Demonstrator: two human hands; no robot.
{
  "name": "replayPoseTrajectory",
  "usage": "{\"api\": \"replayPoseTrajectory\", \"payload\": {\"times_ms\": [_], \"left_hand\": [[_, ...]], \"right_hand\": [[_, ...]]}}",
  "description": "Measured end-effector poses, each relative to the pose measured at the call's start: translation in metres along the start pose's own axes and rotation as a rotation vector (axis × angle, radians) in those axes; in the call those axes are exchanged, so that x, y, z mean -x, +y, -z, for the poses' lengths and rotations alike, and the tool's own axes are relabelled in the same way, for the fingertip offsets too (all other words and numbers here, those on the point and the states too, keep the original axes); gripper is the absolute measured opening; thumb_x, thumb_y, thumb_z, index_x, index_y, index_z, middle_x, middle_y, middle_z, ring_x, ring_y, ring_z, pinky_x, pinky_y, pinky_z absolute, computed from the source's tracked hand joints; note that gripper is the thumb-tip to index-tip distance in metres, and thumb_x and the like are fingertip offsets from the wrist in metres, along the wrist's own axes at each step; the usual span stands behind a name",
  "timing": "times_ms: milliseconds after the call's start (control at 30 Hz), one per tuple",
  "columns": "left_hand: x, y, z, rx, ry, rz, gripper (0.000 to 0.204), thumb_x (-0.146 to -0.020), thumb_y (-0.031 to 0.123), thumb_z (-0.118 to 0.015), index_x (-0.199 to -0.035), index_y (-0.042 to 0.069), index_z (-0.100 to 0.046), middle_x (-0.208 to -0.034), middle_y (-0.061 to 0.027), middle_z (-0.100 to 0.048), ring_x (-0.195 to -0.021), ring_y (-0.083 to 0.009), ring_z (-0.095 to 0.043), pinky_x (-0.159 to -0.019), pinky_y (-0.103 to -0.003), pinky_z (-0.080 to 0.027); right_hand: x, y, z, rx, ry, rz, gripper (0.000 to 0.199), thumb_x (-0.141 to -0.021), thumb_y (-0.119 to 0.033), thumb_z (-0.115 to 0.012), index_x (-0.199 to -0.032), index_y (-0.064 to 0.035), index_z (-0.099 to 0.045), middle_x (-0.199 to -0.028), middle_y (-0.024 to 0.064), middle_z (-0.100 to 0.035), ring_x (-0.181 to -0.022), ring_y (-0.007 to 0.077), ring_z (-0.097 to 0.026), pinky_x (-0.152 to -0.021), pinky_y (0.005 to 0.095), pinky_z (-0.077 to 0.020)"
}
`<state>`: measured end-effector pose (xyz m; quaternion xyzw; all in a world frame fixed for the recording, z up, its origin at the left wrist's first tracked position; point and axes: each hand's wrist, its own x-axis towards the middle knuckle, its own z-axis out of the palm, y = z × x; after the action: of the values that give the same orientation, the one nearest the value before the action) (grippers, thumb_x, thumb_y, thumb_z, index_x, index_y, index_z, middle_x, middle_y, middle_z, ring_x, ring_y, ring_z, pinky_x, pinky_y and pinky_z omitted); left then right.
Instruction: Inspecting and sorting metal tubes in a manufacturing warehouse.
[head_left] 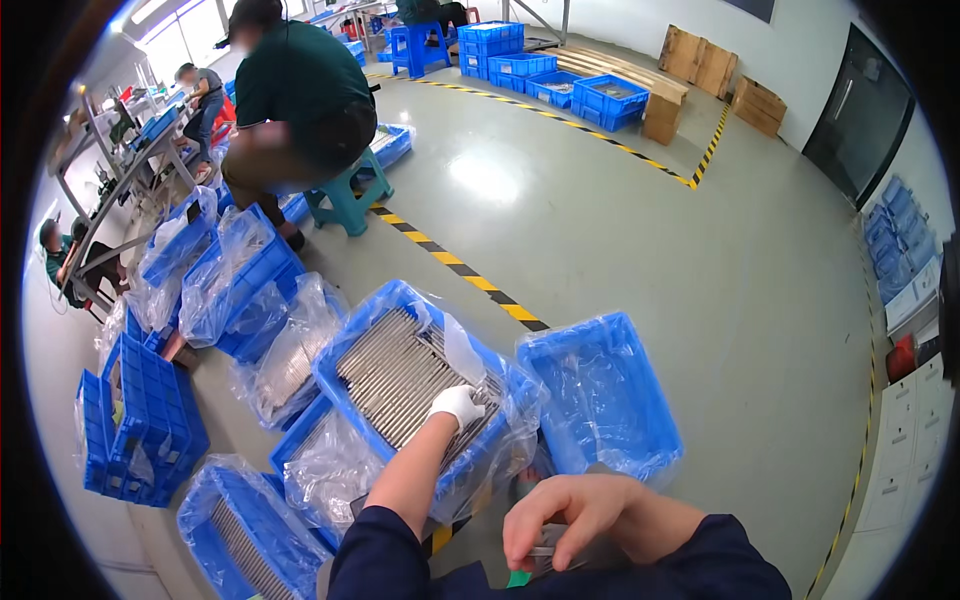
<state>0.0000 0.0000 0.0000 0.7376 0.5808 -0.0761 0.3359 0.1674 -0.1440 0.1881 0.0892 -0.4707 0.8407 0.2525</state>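
In the head view, my left hand (458,405), in a white glove, reaches into a blue crate (360,325) in front of me. Its fingers are curled in narrow at the rods; I cannot tell whether they grip one. The metal rods (390,370) lie side by side in that crate, filling much of it, with clear plastic lining (515,440) bunched over its near right edge.

My right hand (575,515) is bare and bent down close to my body, well apart from the rods, fingers curled. Something small and greyish shows by its fingertips, but I cannot tell whether I am holding it.

Just right of the rods' crate sits another blue crate (655,405) with clear plastic inside. To my lower left is a plastic-lined crate (285,530) with more rods, and further left stand stacked blue crates (150,430). Ahead, a person in a dark green top (305,90) sits on a teal stool (350,212), near yellow-and-black floor tape (460,267).
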Motion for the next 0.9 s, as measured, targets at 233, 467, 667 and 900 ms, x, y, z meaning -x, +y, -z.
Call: {"api": "replayPoseTrajectory", "payload": {"times_ms": [233,467,667,900], "left_hand": [[0.011,0.002,-0.010,-0.030,0.044,-0.085,0.044,-0.065,0.032,-0.063,-0.103,0.010,-0.058,-0.095,-0.0155,-0.060,-0.088,-0.0305,-0.057,-0.079,-0.035,-0.044],[0.053,-0.028,-0.028,0.081,0.181,0.120,0.042,-0.068,0.028,-0.060,-0.104,0.008,-0.054,-0.091,-0.0189,-0.060,-0.086,-0.0323,-0.057,-0.078,-0.038,-0.044],[0.067,-0.041,-0.040,0.109,0.301,0.157,0.029,-0.071,0.028,-0.058,-0.090,0.006,-0.053,-0.085,-0.0218,-0.059,-0.081,-0.0371,-0.056,-0.075,-0.043,-0.043],[0.032,-0.036,0.017,0.629,0.321,0.130,0.033,-0.074,0.033,-0.054,-0.087,0.003,-0.055,-0.069,-0.0159,-0.058,-0.063,-0.0270,-0.057,-0.058,-0.036,-0.046]], "right_hand": [[-0.001,-0.001,-0.002,-0.046,0.080,-0.057,0.037,-0.074,-0.009,-0.066,-0.108,-0.0015,-0.053,-0.101,0.0088,-0.055,-0.090,0.0158,-0.053,-0.081,0.0268,-0.0416],[0.001,0.000,-0.003,-0.082,0.122,-0.088,0.037,-0.074,-0.006,-0.066,-0.108,-0.0008,-0.053,-0.102,0.0082,-0.055,-0.090,0.0152,-0.053,-0.082,0.0264,-0.0418],[-0.003,0.004,-0.004,-0.080,0.127,-0.105,0.037,-0.074,-0.005,-0.066,-0.108,-0.0006,-0.053,-0.102,0.0079,-0.056,-0.091,0.0143,-0.053,-0.081,0.0257,-0.0421],[-0.011,-0.004,-0.004,0.012,0.151,-0.166,0.035,-0.072,-0.004,-0.067,-0.104,0.0006,-0.054,-0.100,0.0076,-0.057,-0.089,0.0125,-0.054,-0.079,0.0245,-0.0423]]}}
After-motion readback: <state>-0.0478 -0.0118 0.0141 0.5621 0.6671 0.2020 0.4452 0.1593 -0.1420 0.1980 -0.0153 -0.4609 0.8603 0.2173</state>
